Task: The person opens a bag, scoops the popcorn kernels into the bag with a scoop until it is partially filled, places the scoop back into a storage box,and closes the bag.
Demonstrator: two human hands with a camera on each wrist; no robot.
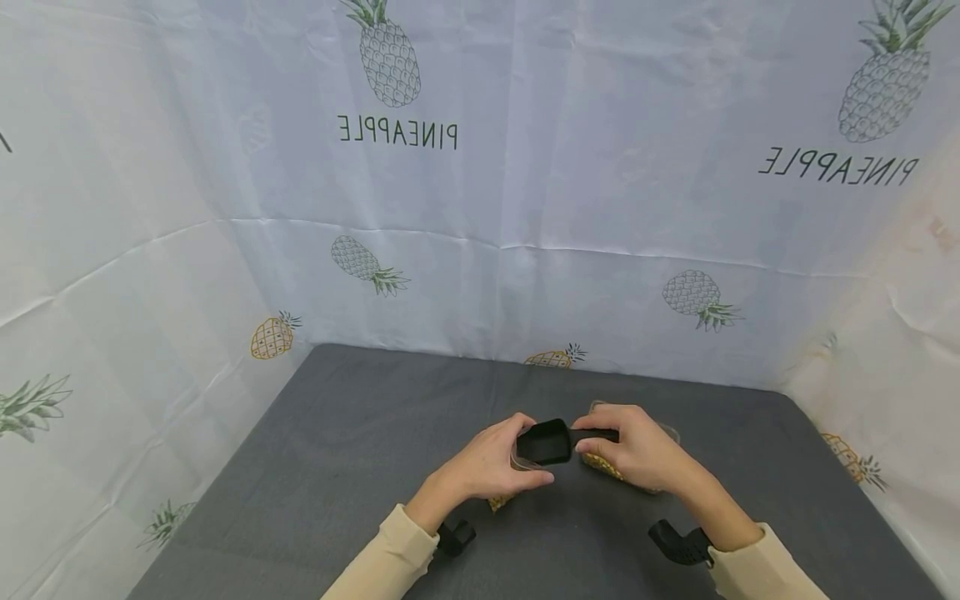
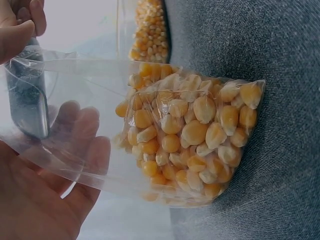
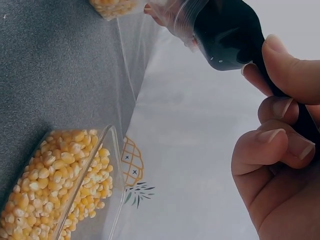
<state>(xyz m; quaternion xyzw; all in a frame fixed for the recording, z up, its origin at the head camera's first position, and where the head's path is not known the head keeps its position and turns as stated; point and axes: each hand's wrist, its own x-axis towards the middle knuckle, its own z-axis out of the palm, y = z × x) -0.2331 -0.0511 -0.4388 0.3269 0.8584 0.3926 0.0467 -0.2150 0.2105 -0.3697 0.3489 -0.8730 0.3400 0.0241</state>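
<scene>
Our left hand [image 1: 489, 458] curls round the mouth of the clear bag [image 2: 115, 82], near-left of the tub [image 3: 115, 200]; our right hand [image 1: 637, 442] grips the scoop [image 1: 546, 442] by its handle; we'd expect limp, slippery plastic, best held at the rim

Your black scoop [image 1: 545, 442] points left into your clear plastic bag [image 2: 102, 77] of corn kernels [image 2: 192, 132]; your clear kernel container [image 3: 108, 129] sits right.
</scene>
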